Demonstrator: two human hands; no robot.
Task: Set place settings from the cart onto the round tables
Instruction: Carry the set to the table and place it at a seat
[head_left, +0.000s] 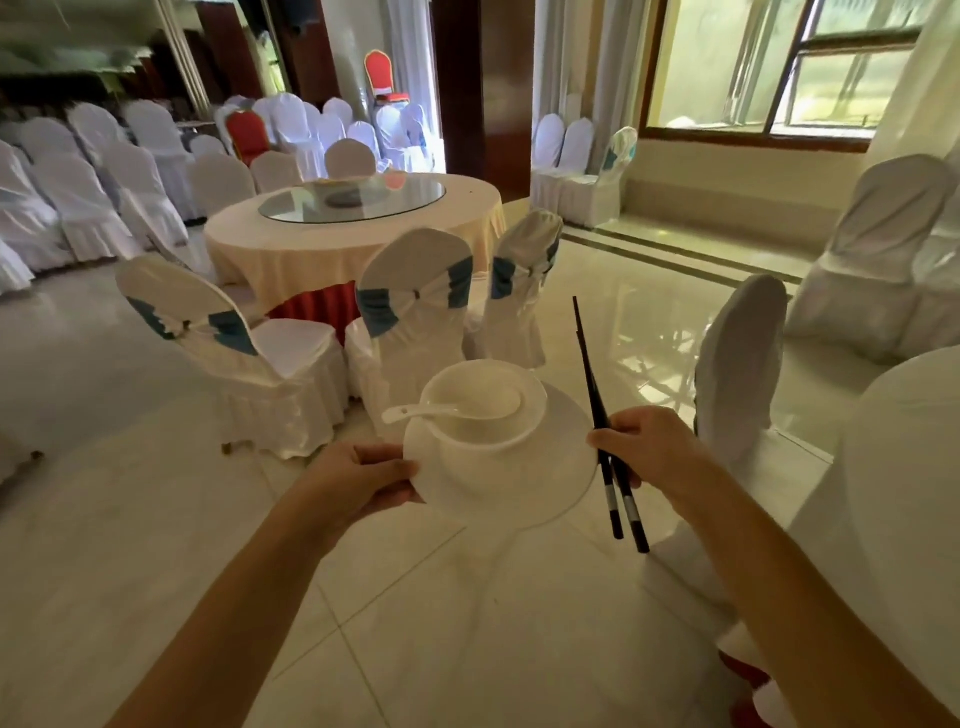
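White ceramic place setting (498, 452), carried in mid-air over the glossy tiled floor (130, 519), not yet on any table: wide white plate (571, 467) underneath, deep white bowl (483, 410) seated on it, white porcelain soup spoon (441, 413) laid inside with its handle jutting past the bowl's left rim. Stacked this way, probably, so that one hand manages three pieces. Left hand (358, 480) closed on the plate's near-left edge, thumb on top, fingers hidden beneath, keeping the stack roughly level so bowl and spoon stay put. Right hand (654, 452) closed around a pair of black chopsticks with pale bands (605, 431), gripped low on the shafts, slim ends pointing up and away, just beside the plate's right edge; whether touching it, unclear. Straight ahead, well apart, a round table in cream cloth with a glass turntable (353, 228), ringed by white-covered chairs with blue sashes (415, 306). At far right, the edge of a nearer white-draped table (904, 493), likely the closer landing spot. Cart out of view.
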